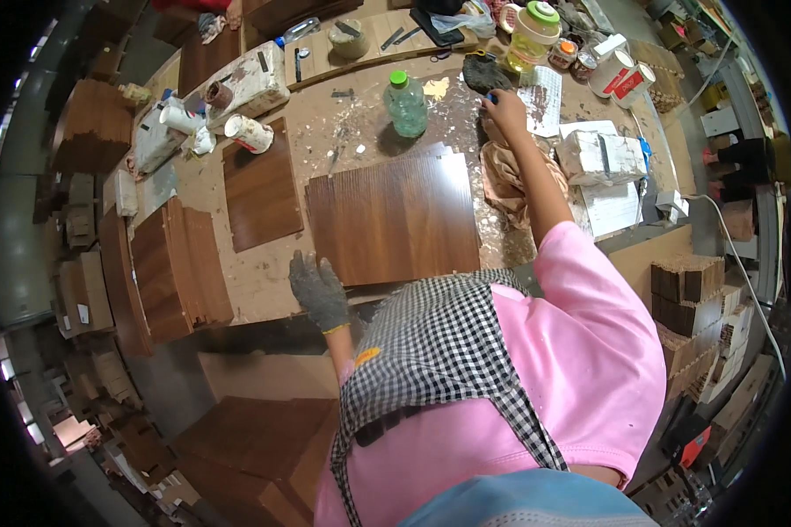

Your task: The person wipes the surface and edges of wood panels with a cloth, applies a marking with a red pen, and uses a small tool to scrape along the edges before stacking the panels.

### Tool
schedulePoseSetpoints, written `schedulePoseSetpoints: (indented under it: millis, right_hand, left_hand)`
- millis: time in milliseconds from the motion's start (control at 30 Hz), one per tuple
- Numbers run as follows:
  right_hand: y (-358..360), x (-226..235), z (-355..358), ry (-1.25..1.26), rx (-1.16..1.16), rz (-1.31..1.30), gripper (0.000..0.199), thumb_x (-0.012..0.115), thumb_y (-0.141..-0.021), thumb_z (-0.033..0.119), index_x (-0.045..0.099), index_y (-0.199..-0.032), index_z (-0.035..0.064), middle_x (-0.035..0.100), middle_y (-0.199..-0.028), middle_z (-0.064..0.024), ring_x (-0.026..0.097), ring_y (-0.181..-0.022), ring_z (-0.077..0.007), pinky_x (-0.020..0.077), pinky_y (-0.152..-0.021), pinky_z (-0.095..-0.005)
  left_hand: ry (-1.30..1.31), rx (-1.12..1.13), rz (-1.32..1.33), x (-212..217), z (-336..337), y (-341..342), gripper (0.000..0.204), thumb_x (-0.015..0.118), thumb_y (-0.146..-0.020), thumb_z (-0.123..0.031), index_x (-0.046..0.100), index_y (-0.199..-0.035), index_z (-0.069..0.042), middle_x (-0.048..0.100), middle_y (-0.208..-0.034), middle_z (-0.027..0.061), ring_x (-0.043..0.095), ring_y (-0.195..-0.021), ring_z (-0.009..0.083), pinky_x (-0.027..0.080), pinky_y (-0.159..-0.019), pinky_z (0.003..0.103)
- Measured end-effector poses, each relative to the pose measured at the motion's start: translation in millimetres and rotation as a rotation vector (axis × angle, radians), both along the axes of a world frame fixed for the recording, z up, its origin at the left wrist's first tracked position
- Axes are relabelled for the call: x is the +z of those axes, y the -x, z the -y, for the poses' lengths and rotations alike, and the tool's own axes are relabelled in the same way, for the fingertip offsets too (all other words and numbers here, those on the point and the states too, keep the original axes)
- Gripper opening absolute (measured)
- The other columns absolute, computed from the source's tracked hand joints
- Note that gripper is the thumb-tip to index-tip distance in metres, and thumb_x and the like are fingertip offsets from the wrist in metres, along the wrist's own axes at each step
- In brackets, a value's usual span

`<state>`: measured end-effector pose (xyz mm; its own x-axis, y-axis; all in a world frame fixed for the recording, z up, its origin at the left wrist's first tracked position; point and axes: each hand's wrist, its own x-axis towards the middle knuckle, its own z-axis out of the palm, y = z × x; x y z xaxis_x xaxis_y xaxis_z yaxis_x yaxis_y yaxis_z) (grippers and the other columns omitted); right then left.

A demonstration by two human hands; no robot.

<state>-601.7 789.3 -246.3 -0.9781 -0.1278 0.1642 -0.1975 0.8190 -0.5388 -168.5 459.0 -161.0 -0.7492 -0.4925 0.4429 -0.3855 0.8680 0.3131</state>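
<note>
A brown wood-grain board [395, 220] lies flat on the table in front of me. My left hand [321, 292], in a grey glove, is at the table's front edge by the board's near left corner. Its fingers are stretched out and nothing shows in them. At far right, my bare right hand [506, 114] reaches past a crumpled tan cloth [511, 183]. Its fingers are closed round something small with a bit of blue, too small to name. Just beyond them lies a dark glove [485, 72].
A green-capped bottle [406, 107] stands behind the board. A yellowish jug [531, 39], white cups [611, 74] and a wrapped block [602, 158] are at right. Another board [262, 189] and stacked panels [180, 263] lie left. Someone's hand [234, 13] shows at the far edge.
</note>
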Motion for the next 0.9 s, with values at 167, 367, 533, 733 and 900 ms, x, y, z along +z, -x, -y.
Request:
schedulePoseSetpoints:
  millis: [167, 367, 533, 733, 900]
  right_hand:
    - [-53.7, 21.9, -22.5, 1.563, -0.222, 0.883, 0.028, 0.067, -0.094, 0.014, 0.06, -0.113, -0.0049, 0.067, -0.108, -0.0226, 0.07, -0.092, -0.031, 0.0631, -0.081, -0.0344]
    - [-141.1, 71.4, -24.4, 1.883, -0.203, 0.993, 0.038, 0.069, -0.094, 0.012, 0.053, -0.122, -0.0088, 0.059, -0.119, -0.0289, 0.065, -0.109, -0.0394, 0.0621, -0.093, -0.0414]
    - [-197.4, 90.7, -13.8, 1.274, -0.12, 0.815, 0.048, 0.074, -0.088, 0.006, 0.053, -0.13, -0.002, 0.062, -0.12, -0.0146, 0.063, -0.115, -0.0236, 0.0545, -0.098, -0.0358]
    - [-234.4, 72.1, -10.0, 1.073, 0.006, 0.413, 0.054, 0.082, -0.08, 0.005, 0.057, -0.128, 0.0004, 0.066, -0.117, -0.0071, 0.062, -0.104, -0.0131, 0.0506, -0.09, -0.0267]
    - [-242.5, 72.4, -26.1, 0.978, 0.048, 0.494, 0.057, 0.073, -0.084, 0.0, 0.059, -0.138, 0.0101, 0.064, -0.11, -0.0019, 0.061, -0.095, -0.0114, 0.051, -0.086, -0.025]
  left_hand:
    - [0.013, -0.058, 0.02, 6.8, 0.8, 18.5, 0.031, 0.065, -0.094, -0.014, 0.062, -0.121, 0.001, 0.06, -0.13, 0.0271, 0.054, -0.122, 0.0445, 0.041, -0.106, 0.052]
    - [-0.204, -0.049, 0.061, -14.2, 23.8, 54.0, 0.043, 0.065, -0.096, -0.022, 0.058, -0.13, 0.002, 0.057, -0.136, 0.0269, 0.053, -0.128, 0.0415, 0.04, -0.11, 0.046]
    - [-0.252, 0.004, 0.103, -11.9, 12.2, 62.8, 0.05, 0.062, -0.098, -0.025, 0.053, -0.138, 0.004, 0.054, -0.141, 0.0256, 0.051, -0.132, 0.0393, 0.039, -0.111, 0.044]
    - [-0.264, -0.003, 0.163, -6.3, 8.2, 63.6, 0.053, 0.057, -0.101, -0.027, 0.047, -0.144, 0.003, 0.047, -0.15, 0.0224, 0.045, -0.138, 0.0358, 0.034, -0.116, 0.042]
    - [-0.245, -0.005, 0.167, -9.4, 6.5, 63.6, 0.052, 0.057, -0.102, -0.026, 0.046, -0.144, 0.002, 0.045, -0.152, 0.0219, 0.043, -0.14, 0.0354, 0.032, -0.117, 0.042]
